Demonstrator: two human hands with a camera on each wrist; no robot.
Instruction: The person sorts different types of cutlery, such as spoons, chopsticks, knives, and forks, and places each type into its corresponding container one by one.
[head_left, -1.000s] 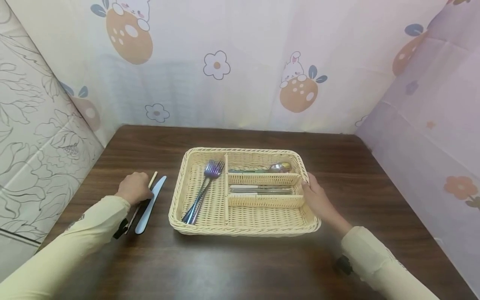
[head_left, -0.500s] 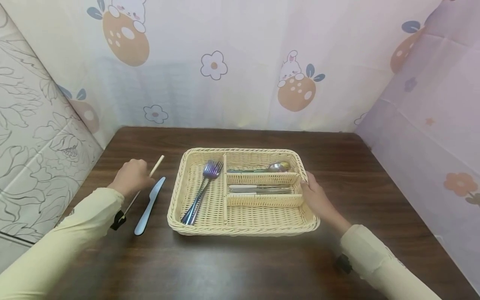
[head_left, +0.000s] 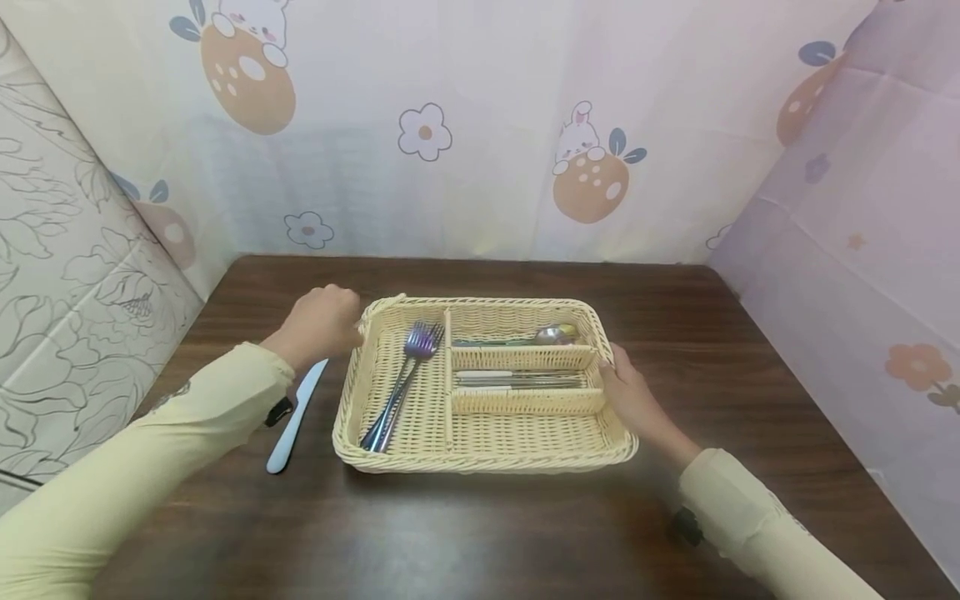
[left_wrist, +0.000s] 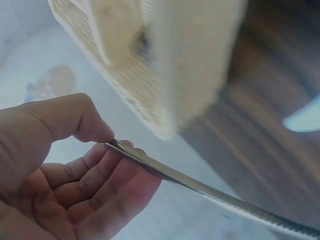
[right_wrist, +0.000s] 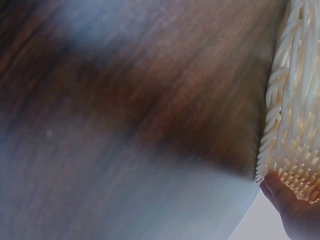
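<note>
My left hand [head_left: 318, 321] is above the left rim of a cream wicker cutlery basket [head_left: 487, 465]. In the left wrist view, its thumb and fingers pinch a thin metal chopstick [left_wrist: 210, 195] with a ridged end. My right hand [head_left: 633, 396] grips the basket's right side, thumb at the rim. Inside the basket, forks [head_left: 422, 342] with a purple-blue sheen lie in the long left compartment. A spoon [head_left: 553, 335] lies in the back right compartment. Several metal chopsticks [head_left: 525, 382] with white ends fill the middle one. The front right compartment shows bare weave.
A table knife [head_left: 292, 429] lies on the dark wooden table [head_left: 480, 533], left of the basket and below my left forearm. Patterned curtain cloth [head_left: 480, 192] hangs behind the table and along both sides.
My left hand has lifted the chopstick from beside the knife and moved it right and away, to the basket's back left corner. My right hand keeps its grip on the basket.
</note>
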